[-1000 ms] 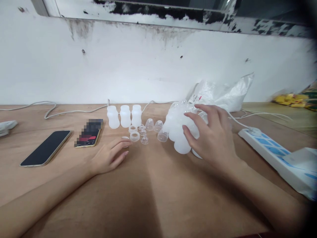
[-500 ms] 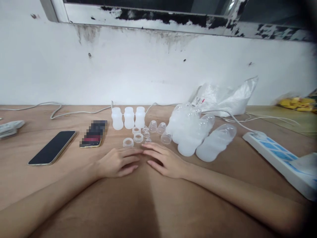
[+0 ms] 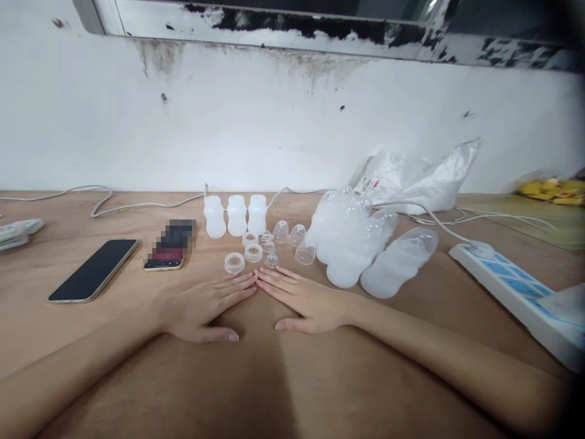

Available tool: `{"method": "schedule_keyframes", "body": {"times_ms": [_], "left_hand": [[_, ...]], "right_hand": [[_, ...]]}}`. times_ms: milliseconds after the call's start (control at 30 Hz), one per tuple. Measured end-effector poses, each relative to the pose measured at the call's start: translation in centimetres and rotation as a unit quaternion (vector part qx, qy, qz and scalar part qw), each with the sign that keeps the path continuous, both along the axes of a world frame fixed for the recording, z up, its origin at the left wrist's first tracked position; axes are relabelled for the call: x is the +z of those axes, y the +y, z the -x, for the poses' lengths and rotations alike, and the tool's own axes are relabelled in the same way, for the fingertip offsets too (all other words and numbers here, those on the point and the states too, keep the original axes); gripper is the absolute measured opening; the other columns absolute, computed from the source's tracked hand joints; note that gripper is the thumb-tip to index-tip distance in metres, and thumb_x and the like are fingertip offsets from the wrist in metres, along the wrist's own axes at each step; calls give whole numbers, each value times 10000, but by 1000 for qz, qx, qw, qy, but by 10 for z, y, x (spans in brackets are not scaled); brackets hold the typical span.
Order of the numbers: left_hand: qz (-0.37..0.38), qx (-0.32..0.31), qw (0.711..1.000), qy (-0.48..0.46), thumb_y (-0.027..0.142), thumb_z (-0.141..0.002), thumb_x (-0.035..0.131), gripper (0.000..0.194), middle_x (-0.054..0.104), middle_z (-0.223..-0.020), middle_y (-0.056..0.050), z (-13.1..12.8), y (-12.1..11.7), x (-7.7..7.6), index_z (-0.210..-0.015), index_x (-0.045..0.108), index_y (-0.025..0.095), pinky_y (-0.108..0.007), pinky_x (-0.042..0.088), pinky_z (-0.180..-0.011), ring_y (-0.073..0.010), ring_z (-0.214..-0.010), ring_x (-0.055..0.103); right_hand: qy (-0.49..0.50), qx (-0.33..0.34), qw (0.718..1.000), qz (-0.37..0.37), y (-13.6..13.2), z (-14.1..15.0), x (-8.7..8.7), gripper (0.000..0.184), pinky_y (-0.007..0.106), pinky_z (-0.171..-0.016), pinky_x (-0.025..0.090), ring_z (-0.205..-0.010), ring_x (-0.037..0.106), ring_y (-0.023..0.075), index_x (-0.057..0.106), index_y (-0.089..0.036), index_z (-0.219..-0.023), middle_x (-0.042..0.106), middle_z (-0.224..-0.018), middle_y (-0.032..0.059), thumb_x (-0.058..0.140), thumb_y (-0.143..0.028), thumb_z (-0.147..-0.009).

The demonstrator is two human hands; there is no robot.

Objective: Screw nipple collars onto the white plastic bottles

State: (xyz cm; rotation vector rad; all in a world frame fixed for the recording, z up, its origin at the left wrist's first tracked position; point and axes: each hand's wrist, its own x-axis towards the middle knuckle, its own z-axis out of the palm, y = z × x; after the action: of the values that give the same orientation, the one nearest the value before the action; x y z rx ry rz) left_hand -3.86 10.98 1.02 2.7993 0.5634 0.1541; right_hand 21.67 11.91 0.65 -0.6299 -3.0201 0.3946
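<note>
My left hand lies flat on the wooden table, fingers stretched out and thumb spread, holding nothing. Opposite it, my right hand rests flat too, its fingertips meeting those of the left. Just beyond the fingertips are three clear-white screw rings and a few clear bottle nipples. Three clear dome caps stand to the right of these. Behind the rings, three milky baby bottle bodies stand upright in a row. Right of the caps lie several capped baby bottles in a pile.
Two phones lie at left, one with a dark screen, the other pixelated. A white power strip with a plugged-in cable is at right. A plastic bag leans by the wall, with yellow items at far right.
Both hands have flattened onto the table from a slightly curled pose. Their thumbs have spread toward me. The view has shifted slightly; the bottles and parts stay put.
</note>
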Motion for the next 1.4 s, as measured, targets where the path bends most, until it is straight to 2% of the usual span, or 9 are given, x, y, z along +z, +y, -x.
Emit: {"method": "schedule_keyframes", "body": {"times_ms": [167, 667, 1000, 1400], "left_hand": [[0, 1, 1000, 28, 428, -833, 463, 753, 91, -1441, -153, -2, -2, 1, -1392, 51, 138, -442, 184, -1074, -266, -1324, 123], [25, 21, 999, 2, 445, -799, 517, 769, 127, -1439, -128, 0, 1, -1, -1387, 104, 172, -435, 217, -1065, -263, -1317, 178], [19, 26, 998, 50, 489, -820, 452, 763, 78, -1455, -109, -1, 1, 1, -1390, 64, 161, -411, 178, -1078, -232, -1335, 119], [27, 31, 998, 55, 493, -815, 457, 766, 68, -1456, -98, 0, 2, 0, -1390, 71, 167, -378, 166, -1081, -228, -1335, 127]], "right_hand": [[3, -19, 1000, -3, -4, 1, -1, 786, 439, -1096, 83, -1337, 59, 229, 142, -18, -1374, 111, -1438, 178, 361, -546, -835], [-6, -24, 1000, 9, -2, 2, 0, 773, 440, -1093, 74, -1338, 65, 219, 134, -66, -1385, 119, -1444, 154, 362, -556, -833], [-7, -25, 1000, 8, -2, 1, -2, 782, 447, -1091, 78, -1337, 63, 226, 146, -49, -1380, 124, -1441, 163, 353, -566, -830], [-15, -29, 999, 13, -2, 1, -2, 778, 433, -1092, 62, -1340, 54, 223, 137, -53, -1383, 104, -1446, 154, 353, -561, -834]]}}
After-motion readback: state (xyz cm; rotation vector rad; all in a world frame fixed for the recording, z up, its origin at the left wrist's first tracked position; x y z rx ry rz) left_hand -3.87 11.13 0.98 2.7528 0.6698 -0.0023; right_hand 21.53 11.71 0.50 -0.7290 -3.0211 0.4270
